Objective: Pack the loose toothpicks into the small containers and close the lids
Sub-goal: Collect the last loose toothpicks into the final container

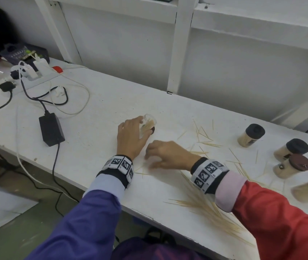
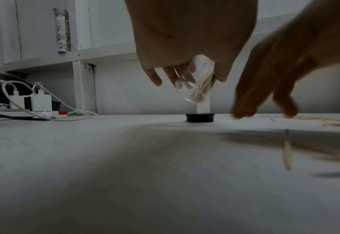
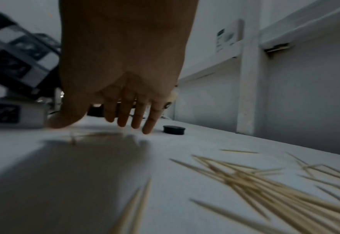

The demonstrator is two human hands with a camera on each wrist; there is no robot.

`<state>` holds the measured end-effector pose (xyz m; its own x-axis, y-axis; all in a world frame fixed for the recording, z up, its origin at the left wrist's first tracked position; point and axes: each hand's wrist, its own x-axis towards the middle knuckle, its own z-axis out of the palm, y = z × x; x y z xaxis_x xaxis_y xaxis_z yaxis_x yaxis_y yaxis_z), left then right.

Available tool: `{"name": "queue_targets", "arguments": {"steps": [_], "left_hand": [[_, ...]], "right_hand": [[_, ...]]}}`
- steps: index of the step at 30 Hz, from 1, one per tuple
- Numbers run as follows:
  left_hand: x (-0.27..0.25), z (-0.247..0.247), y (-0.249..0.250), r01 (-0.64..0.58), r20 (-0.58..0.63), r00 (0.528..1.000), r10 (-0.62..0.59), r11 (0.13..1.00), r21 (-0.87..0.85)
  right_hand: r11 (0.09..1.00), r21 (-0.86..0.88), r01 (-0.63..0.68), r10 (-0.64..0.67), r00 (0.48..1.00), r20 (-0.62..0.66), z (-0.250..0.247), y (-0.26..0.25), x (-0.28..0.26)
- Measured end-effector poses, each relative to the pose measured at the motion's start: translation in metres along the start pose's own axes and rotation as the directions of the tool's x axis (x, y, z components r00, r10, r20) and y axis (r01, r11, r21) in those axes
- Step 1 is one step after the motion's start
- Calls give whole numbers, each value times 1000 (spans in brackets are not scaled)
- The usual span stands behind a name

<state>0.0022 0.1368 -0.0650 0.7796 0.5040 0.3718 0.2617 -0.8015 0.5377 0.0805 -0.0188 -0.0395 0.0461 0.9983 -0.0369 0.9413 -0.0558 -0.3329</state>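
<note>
Head view: the left hand (image 1: pixel 130 136) grips a tilted clear toothpick jar (image 1: pixel 148 124), mouth toward the right hand (image 1: pixel 166 153), whose spread fingers (image 3: pixel 137 115) hover over stray toothpicks (image 1: pixel 204 203), presumably for easy loading.

A white bench (image 1: pixel 97 102) runs along a white panelled wall (image 1: pixel 234 68) with white posts (image 1: pixel 180 44) and a shelf (image 1: pixel 262 21) above. At the bench's far left lie a power strip (image 1: pixel 36 73) with white chargers (image 1: pixel 31 71), looped cables (image 1: pixel 70 102) and a black adapter (image 1: pixel 50 128). Below is a grey-green floor (image 1: pixel 18 231). Light is dim and even
</note>
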Motion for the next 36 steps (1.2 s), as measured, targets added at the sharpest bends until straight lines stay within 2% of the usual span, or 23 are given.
{"name": "queue_targets", "arguments": {"steps": [2,3,8,15,20,22,24,25,27,28,29,31,33,36], "left_hand": [[0,1,-1,-12,23,1000,11,1000,18],[0,2,-1,-13,27,1000,13,1000,20],[1,3,-2,1,59,998,-3,1000,20],[1,3,-2,13,97,995,-14,1000,9],[1,3,-1,-3,122,992,4,1000,-2],[0,4,-2,-23,144,989,26,1000,-20],[0,6,-3,-38,164,985,45,998,-45],[-1,6,-3,-43,177,983,52,998,-53],[-2,7,-1,-56,216,974,69,996,-66],[-2,7,0,-68,230,970,82,995,-68],[-2,7,2,-84,238,966,98,994,-70],[-2,8,5,-118,247,960,134,990,-80],[-2,9,7,-147,266,950,166,985,-88],[-2,10,7,-161,276,944,180,983,-90]], "right_hand": [[999,-40,17,-10,985,169,15,-8,2],[999,-46,14,-6,983,181,20,-11,3],[1000,-17,1,0,996,91,21,-18,4],[971,-237,-33,67,988,137,17,-26,3],[955,-293,-39,103,974,204,22,-30,-3],[979,-170,-113,138,980,146,12,-26,-6],[973,78,-217,219,976,-12,-6,-16,-10],[952,195,-236,263,957,-126,-15,-9,-12],[918,306,-253,351,877,-329,-32,7,-16],[914,294,-280,379,849,-368,-38,14,-17],[916,242,-319,390,848,-358,-42,19,-18],[923,48,-382,380,882,-278,-45,24,-17],[923,-92,-374,341,904,-256,-46,26,-16],[919,-57,-390,353,879,-320,-54,30,-17]]}}
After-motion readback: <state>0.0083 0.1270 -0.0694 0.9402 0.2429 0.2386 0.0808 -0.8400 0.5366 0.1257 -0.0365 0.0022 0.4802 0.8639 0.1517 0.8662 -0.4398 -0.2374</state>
